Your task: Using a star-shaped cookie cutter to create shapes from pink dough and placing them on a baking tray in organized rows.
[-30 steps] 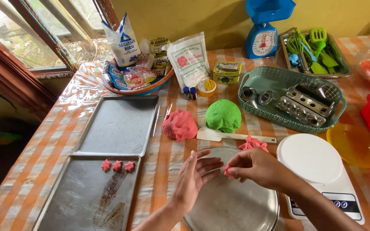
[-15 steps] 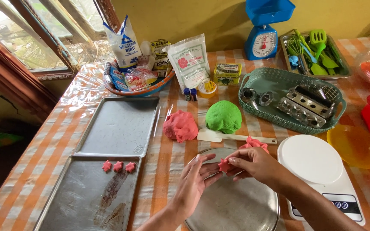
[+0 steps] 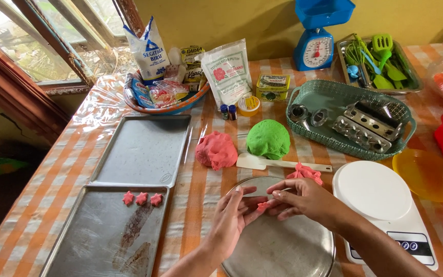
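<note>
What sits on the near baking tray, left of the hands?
Three small pink dough pieces lie in a row near the far edge of the near baking tray, along with dark smears. Its near end is out of frame.

Both hands (image 3: pixel 270 205) pinch a small pink dough piece (image 3: pixel 262 206) above a round metal plate (image 3: pixel 283 251).

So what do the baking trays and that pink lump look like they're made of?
The baking trays look like bare metal, probably aluminium: dull grey, with smeared marks on the nearer one. The pink lump looks like soft dough, matte, creased and hand-shaped. The small pink piece between both hands matches it.
</note>
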